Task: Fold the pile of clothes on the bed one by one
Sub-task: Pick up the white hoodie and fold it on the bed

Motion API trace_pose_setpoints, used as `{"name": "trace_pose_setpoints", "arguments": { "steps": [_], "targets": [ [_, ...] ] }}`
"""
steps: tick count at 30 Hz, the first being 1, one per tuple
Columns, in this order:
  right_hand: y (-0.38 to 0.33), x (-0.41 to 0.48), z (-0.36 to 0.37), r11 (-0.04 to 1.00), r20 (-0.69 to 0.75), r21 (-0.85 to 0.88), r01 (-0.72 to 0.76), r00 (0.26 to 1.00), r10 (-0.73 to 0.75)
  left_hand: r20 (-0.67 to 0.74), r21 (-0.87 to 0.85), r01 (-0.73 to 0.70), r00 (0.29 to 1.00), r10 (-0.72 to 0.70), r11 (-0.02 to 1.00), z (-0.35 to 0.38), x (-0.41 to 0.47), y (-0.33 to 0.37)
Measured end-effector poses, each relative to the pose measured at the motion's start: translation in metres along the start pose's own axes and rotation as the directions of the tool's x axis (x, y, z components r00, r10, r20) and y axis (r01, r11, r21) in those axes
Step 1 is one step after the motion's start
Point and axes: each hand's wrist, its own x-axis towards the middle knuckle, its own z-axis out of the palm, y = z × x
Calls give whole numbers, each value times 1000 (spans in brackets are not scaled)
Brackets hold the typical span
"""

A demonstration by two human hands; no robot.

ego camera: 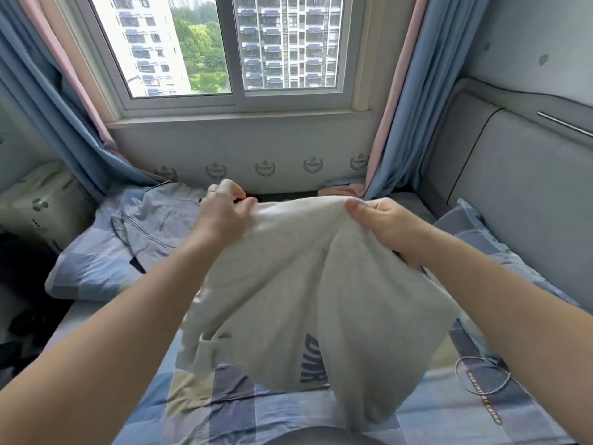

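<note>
Grey garment (298, 284) below both hands' grip

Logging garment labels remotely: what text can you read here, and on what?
Grey top, held up by left hand and right hand: dark block letters, sideways and partly folded under, not readable.
Cord on the bed: print too small.
Wall emblems: no legible words.

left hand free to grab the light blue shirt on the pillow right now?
Probably not as things stand. The left hand is pinching the top edge of the grey sweatshirt, shared with the right hand. The light blue shirt lies uncovered just to its left, so the path looks open once it lets go.
</note>
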Motion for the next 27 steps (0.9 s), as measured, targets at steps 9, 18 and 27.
{"name": "trace_pose_setpoints", "arguments": {
  "steps": [9, 18, 27],
  "targets": [
    [-15, 21, 13, 936, -195, 351, -25, 976, 99, 608, -488, 46, 734, 302, 872, 43, -104, 58],
    [36, -8, 2, 994, 61, 66, -91, 994, 87, 428, -755, 447, 890, -156, 479, 49, -86, 54],
    [83, -15, 33, 972, 91, 46, -230, 970, 225, 435, -747, 504, 864, -256, 434, 41, -53, 44]
  ]
}}
